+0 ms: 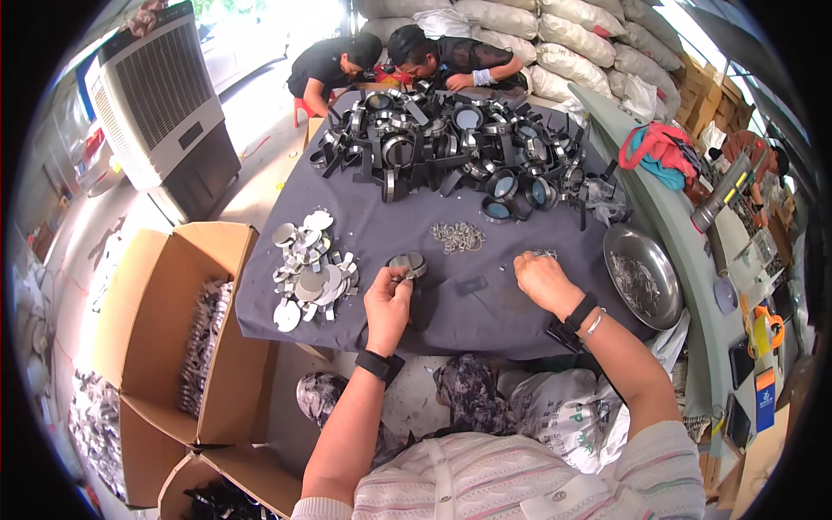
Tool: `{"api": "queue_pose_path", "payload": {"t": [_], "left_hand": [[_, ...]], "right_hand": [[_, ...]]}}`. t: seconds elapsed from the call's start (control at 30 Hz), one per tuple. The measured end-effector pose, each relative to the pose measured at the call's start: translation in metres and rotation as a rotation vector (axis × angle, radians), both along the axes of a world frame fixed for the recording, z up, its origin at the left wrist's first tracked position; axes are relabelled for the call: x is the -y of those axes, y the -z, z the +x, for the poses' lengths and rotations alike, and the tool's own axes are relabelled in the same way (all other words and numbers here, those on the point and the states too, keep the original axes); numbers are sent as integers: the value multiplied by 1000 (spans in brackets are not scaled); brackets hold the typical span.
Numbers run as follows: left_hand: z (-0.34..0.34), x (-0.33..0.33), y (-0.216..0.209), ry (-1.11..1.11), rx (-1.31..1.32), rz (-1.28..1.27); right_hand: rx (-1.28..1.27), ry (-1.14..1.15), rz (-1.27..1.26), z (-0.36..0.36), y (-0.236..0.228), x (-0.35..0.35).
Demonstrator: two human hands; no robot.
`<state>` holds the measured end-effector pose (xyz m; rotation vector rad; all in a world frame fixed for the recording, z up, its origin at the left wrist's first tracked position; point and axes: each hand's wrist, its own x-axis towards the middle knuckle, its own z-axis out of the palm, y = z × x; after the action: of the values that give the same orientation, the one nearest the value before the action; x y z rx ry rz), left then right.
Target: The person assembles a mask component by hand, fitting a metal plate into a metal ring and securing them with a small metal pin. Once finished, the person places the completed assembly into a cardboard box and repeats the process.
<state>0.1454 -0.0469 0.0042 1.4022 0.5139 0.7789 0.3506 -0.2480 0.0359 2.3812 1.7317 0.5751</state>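
Cloth (485,329) in a matte, slightly wrinkled dark grey covers the table, and pretty much everything on it is metal or black. Left hand (387,303) is near the front edge, thumb and fingers pinched on a round part (409,263) that looks dark with a silvery face, held just above the cloth; it's a bit blurry, so no finer detail. Right hand (546,279) is off to the right with its fingers bunched at some tiny shiny bits, can't tell if they've actually got hold of one. Between the hands and a little further back there's a loose heap of small bent metal clips (458,237). On the left, flat silver discs (321,282), smooth and coin-like, lie jumbled with little tabbed pieces. The far half is one big tangle of black rings (433,143), some with bluish glassy faces and shiny metal bands. Far right, a polished oval steel dish (666,299) holds thin needle-like pins (637,282).
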Motion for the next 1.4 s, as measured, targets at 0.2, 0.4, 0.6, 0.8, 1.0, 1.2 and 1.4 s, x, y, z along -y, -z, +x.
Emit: {"api": "queue_pose_path", "payload": {"t": [0.2,0.4,0.6,0.8,1.0,1.2,1.4], "left_hand": [[4,-2,-1,5,-21,-17],[4,-1,1,1,-26,-35],[4,1,0,-4,2,-33],[1,0,1,0,-16,-24],[1,0,0,9,-13,-41],[3,0,0,1,8,-46],[5,-2,3,-40,-23,-30]], "right_hand": [[-672,-79,444,-19,-13,-20],[-1879,-73,792,-70,-3,-78],[-1937,-52,908,-94,20,-109],[-1988,15,890,-96,26,-111],[-2059,103,862,-99,22,-111],[-2000,55,810,-99,19,-109],[-2024,113,683,-96,8,-116]]}}
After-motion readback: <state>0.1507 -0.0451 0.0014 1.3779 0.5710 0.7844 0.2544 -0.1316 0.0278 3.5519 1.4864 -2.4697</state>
